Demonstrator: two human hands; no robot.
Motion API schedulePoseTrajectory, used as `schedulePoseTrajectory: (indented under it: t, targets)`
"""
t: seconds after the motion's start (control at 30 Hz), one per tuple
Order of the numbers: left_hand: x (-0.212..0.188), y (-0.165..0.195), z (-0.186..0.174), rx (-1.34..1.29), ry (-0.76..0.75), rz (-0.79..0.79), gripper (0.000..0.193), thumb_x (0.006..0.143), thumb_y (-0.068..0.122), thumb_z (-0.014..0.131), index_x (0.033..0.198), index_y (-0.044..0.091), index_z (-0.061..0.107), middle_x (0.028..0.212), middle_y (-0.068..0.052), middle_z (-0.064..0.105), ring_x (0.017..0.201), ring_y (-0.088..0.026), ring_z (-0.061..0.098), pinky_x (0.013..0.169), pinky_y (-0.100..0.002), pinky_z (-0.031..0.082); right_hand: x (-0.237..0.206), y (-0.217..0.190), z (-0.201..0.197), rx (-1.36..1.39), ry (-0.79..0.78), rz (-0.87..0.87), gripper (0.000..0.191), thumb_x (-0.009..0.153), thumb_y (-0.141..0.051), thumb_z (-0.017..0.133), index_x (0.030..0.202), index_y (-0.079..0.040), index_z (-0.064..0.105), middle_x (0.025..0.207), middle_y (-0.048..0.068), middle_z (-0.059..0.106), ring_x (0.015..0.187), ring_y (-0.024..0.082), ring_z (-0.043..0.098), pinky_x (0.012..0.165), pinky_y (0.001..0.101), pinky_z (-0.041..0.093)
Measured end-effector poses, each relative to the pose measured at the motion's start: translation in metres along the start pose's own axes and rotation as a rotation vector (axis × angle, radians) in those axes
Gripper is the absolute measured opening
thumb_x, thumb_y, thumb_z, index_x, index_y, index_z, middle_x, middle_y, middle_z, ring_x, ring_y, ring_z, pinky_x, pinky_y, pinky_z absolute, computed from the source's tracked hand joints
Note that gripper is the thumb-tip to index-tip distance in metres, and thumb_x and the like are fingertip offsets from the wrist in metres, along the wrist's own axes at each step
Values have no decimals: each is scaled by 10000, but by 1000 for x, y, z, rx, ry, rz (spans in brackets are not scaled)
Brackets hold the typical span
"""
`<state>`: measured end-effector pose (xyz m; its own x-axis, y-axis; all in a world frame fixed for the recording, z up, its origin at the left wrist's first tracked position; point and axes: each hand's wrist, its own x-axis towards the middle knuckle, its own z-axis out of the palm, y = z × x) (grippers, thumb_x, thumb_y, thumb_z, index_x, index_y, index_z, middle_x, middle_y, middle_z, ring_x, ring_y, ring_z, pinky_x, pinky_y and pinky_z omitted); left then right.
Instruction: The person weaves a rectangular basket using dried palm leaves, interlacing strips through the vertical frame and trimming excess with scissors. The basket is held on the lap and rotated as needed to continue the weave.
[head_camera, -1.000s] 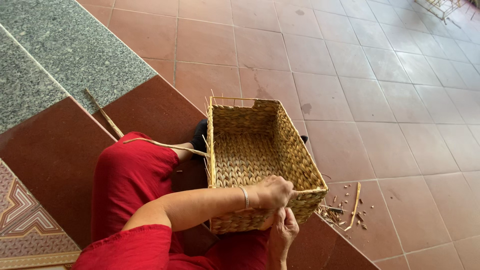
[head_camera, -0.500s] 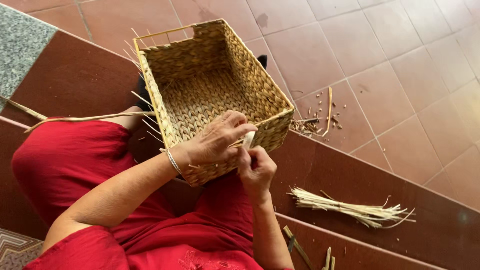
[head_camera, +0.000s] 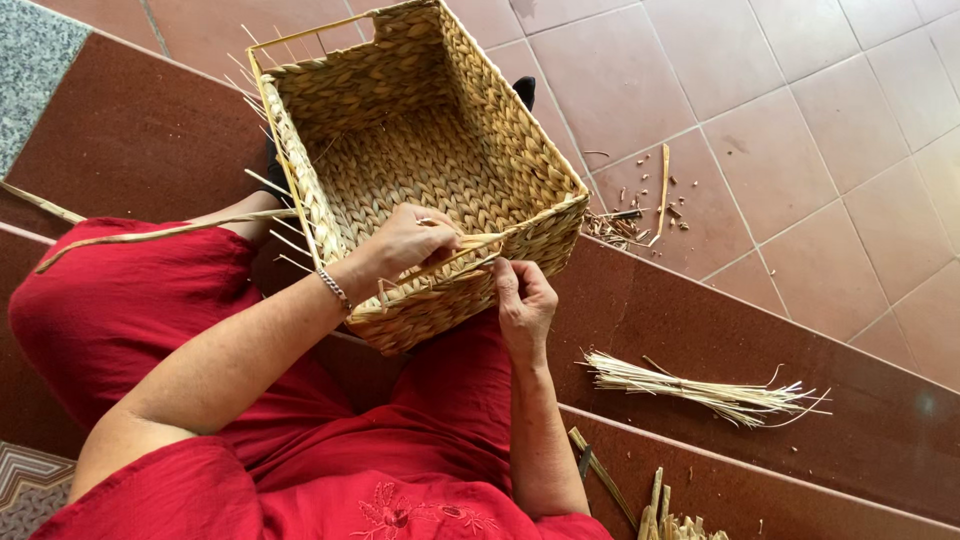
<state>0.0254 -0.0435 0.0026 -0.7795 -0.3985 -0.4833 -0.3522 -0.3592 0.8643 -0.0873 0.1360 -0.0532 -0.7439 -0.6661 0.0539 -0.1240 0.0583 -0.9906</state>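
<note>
Our left hand (head_camera: 405, 245) curls over the near rim of the one woven basket (head_camera: 420, 150), fingers closed on a pale fibre strand (head_camera: 470, 245) at the rim. Our right hand (head_camera: 522, 300) presses against the basket's outer wall just below that rim, fingers bent; whether it pinches anything we cannot tell. The basket rests tilted on our lap, above the red dress (head_camera: 110, 320). Beside us on the dark red step (head_camera: 700, 320) lies one bundle of straw (head_camera: 700, 390); scraps (head_camera: 640, 215) dot the terracotta tiled floor (head_camera: 800, 130).
</note>
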Motion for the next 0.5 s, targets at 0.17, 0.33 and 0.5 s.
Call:
schedulePoseTrajectory:
  t: [0.17,0.33,0.5]
  targets:
    - [-8,11,3,-7,24,148,254,786,20,613,948,99,791,856,16,747,558,-77,535,485,-254,452,-1,0,5,45,14,-21,158,1024,-162,696,996,-6,701,819,-24,647,711,32,539,613,202,446]
    - [-13,15,4,380,54,280,241,856,87,594,937,94,820,807,-51,737,631,-89,579,565,-263,481,12,-7,-5,1,164,-189,106,1014,-140,708,1084,-70,671,979,35,705,812,97,653,673,222,580]
    - [-15,16,2,636,58,906,144,817,73,669,792,91,810,937,-27,724,917,-165,592,818,-310,478,33,-20,-14,-338,240,-462,232,918,-102,809,1128,-132,716,1336,57,569,1162,199,559,957,332,549]
